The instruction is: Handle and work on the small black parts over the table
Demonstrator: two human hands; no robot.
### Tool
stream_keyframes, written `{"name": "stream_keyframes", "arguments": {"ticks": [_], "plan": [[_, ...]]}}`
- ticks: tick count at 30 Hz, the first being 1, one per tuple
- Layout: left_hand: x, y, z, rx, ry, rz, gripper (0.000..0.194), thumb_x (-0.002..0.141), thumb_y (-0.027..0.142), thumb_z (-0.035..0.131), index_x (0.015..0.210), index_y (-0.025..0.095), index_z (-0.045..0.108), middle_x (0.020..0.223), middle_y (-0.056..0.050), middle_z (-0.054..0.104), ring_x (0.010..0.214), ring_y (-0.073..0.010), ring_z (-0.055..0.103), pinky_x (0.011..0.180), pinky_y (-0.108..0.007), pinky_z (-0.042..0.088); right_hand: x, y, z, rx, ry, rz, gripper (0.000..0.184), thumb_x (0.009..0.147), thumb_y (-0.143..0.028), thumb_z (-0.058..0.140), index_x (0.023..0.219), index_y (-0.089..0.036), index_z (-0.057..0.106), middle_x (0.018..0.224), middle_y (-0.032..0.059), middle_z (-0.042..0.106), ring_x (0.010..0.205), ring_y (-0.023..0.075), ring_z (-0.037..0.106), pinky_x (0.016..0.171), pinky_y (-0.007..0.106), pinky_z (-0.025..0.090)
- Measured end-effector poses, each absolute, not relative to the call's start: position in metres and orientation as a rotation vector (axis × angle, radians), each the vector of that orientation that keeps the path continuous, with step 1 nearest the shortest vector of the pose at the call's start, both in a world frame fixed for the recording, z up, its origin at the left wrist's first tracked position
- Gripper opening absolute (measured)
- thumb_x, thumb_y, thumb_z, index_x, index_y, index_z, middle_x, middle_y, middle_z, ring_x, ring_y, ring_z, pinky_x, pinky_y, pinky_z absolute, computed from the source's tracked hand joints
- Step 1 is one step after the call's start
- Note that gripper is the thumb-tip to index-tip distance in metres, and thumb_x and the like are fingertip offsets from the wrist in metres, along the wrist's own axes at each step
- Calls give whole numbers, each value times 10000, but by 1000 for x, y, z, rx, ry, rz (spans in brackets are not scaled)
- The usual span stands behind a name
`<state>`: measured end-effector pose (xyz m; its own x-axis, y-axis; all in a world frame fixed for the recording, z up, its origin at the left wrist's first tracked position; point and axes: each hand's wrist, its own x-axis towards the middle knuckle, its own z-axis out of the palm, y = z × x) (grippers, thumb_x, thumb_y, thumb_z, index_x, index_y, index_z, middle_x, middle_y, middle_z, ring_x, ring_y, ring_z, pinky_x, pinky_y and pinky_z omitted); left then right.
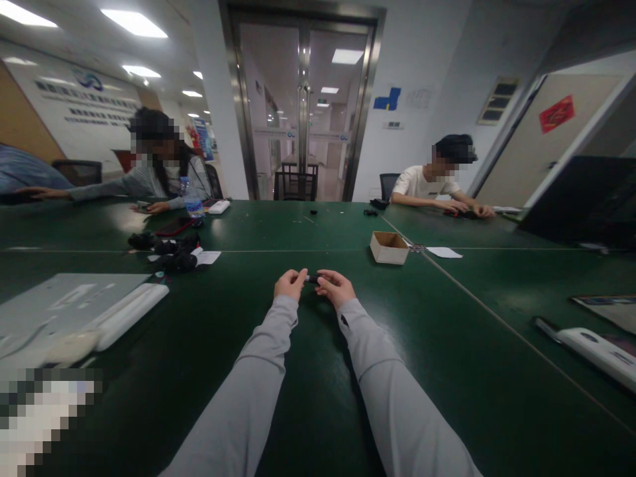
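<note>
Both arms reach forward over the green table, with the hands close together at mid-view. Between them is a small dark stick-like object [313,279] with a silvery left end; it lies level, and its exact kind is too small to make out. My left hand [289,285] pinches the silvery end between thumb and fingers. At the black end, my right hand [335,287] grips with thumb and fingertips. The fingers cover part of each end. An open cardboard box [389,249] stands on the table beyond my right hand.
To the left lie black gadgets [176,255] on white paper, a water bottle [193,199], and a grey panel [64,301] beside a white bar-shaped device [132,315]. A white device [599,351] lies at right. Two people sit across the table; another person's sleeve shows far left.
</note>
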<state>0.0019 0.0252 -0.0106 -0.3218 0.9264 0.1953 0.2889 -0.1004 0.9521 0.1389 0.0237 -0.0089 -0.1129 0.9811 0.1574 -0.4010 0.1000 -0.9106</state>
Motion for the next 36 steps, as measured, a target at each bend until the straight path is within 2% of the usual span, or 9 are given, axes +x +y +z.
{"name": "stream_keyframes", "arguments": {"ticks": [3,7,10,15,18,22,25,33,36], "plan": [[-2,30,-15,1357,1387,1511,303,652,465,577,662,163,550,550,13,552,513,-99,500,538,-221,404,140,23,-8,-746,-1036,1381,395,510,-290,776,846,-145,627,631,-8,598,492,105,596,456,185,503],[-4,26,-9,1433,1026,1532,314,598,313,659,853,148,579,868,-61,617,753,-127,571,683,-241,448,139,24,-8,-758,-1020,1370,403,511,-309,773,843,-138,621,584,-2,605,485,107,591,447,177,496],[-1,21,-5,1333,1083,1500,447,607,323,653,1014,183,533,1003,-76,579,727,-125,564,566,-219,443,139,26,-9,-775,-1039,1372,427,496,-325,777,845,-134,620,605,7,618,481,111,591,438,182,495],[0,22,-7,1285,1234,1402,359,680,344,580,991,174,527,657,7,518,481,-67,444,429,-176,350,139,27,-10,-784,-1073,1383,408,512,-320,771,847,-139,625,634,13,627,491,108,593,450,190,501],[-3,23,-7,1339,1183,1412,380,622,242,608,989,186,529,719,7,519,533,-71,470,444,-170,360,139,27,-10,-789,-1084,1382,393,529,-317,764,851,-141,628,639,17,627,504,111,596,457,195,503],[-4,23,-6,1260,1259,1350,311,709,327,506,986,185,520,600,28,483,431,-69,414,391,-178,315,140,27,-11,-775,-1098,1396,387,528,-309,766,851,-143,632,660,18,629,510,109,597,465,196,504],[-4,23,-7,1359,1206,1402,362,634,254,584,983,188,518,645,28,503,478,-63,444,423,-166,335,140,27,-12,-772,-1095,1400,381,524,-307,768,842,-144,634,667,18,630,503,105,593,461,194,502],[-5,25,-10,1378,1178,1360,399,630,235,584,1016,194,494,632,37,505,496,-70,463,450,-173,356,140,28,-13,-765,-1080,1411,377,522,-304,769,839,-151,635,662,11,622,507,106,593,461,195,500],[-5,25,-10,1323,1211,1311,303,718,308,490,995,186,508,543,48,466,418,-72,411,408,-184,320,140,27,-12,-760,-1092,1423,376,527,-300,769,844,-152,634,675,9,621,514,103,596,469,190,502]]}}
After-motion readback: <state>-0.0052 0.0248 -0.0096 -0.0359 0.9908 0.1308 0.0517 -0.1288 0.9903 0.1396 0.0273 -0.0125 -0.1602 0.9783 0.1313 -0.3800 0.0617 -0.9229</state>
